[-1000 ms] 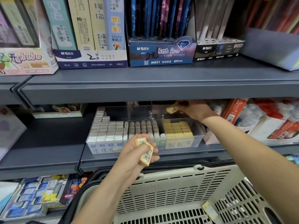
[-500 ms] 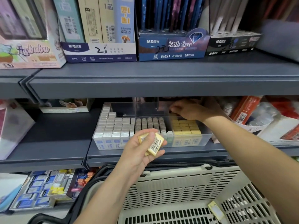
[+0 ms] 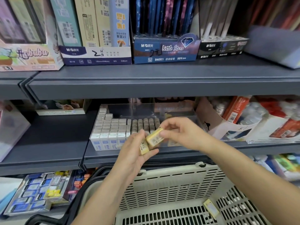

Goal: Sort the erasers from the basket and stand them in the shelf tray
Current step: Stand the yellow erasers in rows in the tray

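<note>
The right hand (image 3: pixel 181 133) is pinching a yellow eraser (image 3: pixel 154 138) off the stack the left hand (image 3: pixel 136 151) is cupping, just before the clear shelf tray (image 3: pixel 146 111). The remaining eraser (image 3: pixel 144 147) is likely slipping into the basket (image 3: pixel 170 184) if loosened. The tray's back stands open under the low upper shelf (image 3: pixel 162 82).

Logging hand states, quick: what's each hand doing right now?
Left hand: holding a yellow eraser.
Right hand: grip pinching another yellow eraser.
</note>
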`<state>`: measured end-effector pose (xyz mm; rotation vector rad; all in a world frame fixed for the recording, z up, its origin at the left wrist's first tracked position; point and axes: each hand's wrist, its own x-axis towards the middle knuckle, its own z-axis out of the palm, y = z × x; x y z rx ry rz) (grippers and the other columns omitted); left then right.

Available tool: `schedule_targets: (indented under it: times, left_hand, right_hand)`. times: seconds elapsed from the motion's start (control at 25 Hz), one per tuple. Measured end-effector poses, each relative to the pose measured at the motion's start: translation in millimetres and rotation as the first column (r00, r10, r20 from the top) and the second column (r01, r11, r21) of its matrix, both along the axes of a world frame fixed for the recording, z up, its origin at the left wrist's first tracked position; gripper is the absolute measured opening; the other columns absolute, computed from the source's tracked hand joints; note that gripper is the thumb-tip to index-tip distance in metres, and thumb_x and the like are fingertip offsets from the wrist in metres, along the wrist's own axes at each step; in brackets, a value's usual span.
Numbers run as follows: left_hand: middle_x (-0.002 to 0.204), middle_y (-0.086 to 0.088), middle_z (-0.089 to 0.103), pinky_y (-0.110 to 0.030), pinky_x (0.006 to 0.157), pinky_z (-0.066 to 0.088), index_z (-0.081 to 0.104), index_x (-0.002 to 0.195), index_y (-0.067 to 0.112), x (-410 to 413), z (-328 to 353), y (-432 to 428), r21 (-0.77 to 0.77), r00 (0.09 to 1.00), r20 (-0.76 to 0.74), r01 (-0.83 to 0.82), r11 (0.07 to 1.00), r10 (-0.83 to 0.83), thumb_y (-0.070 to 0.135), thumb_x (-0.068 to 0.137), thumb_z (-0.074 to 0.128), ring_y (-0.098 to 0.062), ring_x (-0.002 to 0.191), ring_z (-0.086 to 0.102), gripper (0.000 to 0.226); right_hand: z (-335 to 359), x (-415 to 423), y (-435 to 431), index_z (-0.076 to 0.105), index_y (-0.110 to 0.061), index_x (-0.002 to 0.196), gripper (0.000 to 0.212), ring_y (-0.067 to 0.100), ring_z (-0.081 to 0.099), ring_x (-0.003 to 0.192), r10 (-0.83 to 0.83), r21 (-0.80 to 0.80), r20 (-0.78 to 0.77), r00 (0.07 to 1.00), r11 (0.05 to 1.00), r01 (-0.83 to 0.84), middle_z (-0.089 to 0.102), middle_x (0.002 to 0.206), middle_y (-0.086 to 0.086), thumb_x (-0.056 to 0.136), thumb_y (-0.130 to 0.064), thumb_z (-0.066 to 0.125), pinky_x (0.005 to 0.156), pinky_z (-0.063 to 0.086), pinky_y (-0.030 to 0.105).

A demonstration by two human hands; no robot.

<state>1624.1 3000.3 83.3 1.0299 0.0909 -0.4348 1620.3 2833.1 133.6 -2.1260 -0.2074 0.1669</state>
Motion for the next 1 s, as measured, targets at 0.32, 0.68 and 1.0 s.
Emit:
schedule_targets:
  times: [0.32, 0.68, 1.0]
  left_hand:
    - [0.098, -0.002, 0.070, -0.024, 0.057, 0.051, 0.061, 0.100, 0.017, 1, -1, 7, 0.203, 0.964, 0.266, -0.033, 0.979, -0.022, 0.008, 0.093, 0.050, -0.011, 0.085, 0.065, 0.016]
    - [0.099, -0.001, 0.067, -0.014, 0.066, 0.051, 0.057, 0.099, 0.022, 0, -3, 2, 0.363, 0.901, 0.433, -0.178, 0.915, 0.004, -0.001, 0.087, 0.058, -0.005, 0.078, 0.066, 0.026]
    - [0.096, 0.003, 0.067, -0.014, 0.064, 0.052, 0.060, 0.097, 0.026, -2, -1, -1, 0.319, 0.914, 0.406, -0.154, 0.935, 0.012, -0.007, 0.086, 0.056, -0.008, 0.078, 0.067, 0.034]
  right_hand:
    - [4, 58, -43, 0.056, -0.013, 0.119, 0.026, 0.013, 0.056, 0.090, -0.333, -0.342, 0.190, 0.923, 0.859, 0.381, 0.060, 0.106, 0.002, 0.095, -0.021, 0.050, 0.061, 0.039, 0.008]
    - [-37, 107, -46, 0.057, -0.027, 0.121, 0.032, 0.022, 0.049, 0.120, -0.139, -0.646, 0.069, 0.988, 0.749, 0.151, 0.054, 0.134, 0.000, 0.097, -0.019, 0.038, 0.098, 0.033, 0.027]
    - [-13, 44, -9, 0.067, -0.032, 0.099, 0.017, 0.008, 0.062, 0.086, -0.111, -0.284, 0.219, 0.969, 0.943, 0.172, 0.068, 0.098, -0.013, 0.089, -0.039, 0.055, 0.077, 0.043, 0.023]
